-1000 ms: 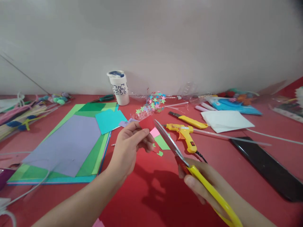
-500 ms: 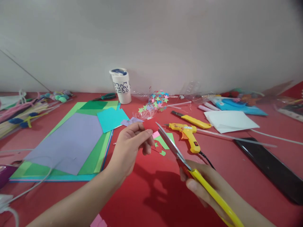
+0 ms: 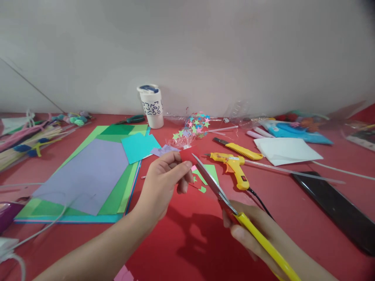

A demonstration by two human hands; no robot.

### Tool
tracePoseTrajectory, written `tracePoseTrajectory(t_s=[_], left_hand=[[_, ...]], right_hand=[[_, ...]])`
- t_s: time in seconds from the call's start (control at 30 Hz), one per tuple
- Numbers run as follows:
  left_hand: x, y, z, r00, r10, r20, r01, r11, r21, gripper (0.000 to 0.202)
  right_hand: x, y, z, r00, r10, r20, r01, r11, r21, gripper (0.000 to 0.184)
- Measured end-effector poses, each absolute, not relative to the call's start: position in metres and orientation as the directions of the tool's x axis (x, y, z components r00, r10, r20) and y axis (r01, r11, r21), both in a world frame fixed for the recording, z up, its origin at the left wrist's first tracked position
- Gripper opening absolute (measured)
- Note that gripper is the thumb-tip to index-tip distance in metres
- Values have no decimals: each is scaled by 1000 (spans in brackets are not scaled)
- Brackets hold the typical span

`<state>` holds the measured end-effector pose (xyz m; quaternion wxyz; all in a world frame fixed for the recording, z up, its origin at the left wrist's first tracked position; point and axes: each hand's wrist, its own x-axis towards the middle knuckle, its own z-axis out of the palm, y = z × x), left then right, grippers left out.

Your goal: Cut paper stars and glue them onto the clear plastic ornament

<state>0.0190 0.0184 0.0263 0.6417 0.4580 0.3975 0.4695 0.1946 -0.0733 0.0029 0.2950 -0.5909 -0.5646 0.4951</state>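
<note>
Scissors (image 3: 216,187) have drawn closer to the left hand (image 3: 164,179) over the last second. Its thumb and fingers pinch red paper (image 3: 187,154), left of the glue gun (image 3: 236,166); the right hand (image 3: 258,216) grips the tool, nearside of that gun. Paper looks light, easily creased; best pinched at an edge.

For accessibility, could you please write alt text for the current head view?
A person's left hand pinches red paper while the right hand holds yellow-handled scissors near it, above a red table with colored sheets, a glue gun and a white tumbler.
</note>
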Motion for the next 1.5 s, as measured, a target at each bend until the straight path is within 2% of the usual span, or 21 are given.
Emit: tracePoseTrajectory(t_s=[0.27, 1.5], left_hand=[[18, 20, 27, 229, 972, -57, -206, 105, 973, 19], [19, 18, 28, 238, 967, -92, -223, 146, 964, 18]], right_hand=[[200, -66, -3, -208, 960, -187, 453, -75, -888, 58], [197, -63, -2, -199, 961, -194, 502, -70, -862, 55]])
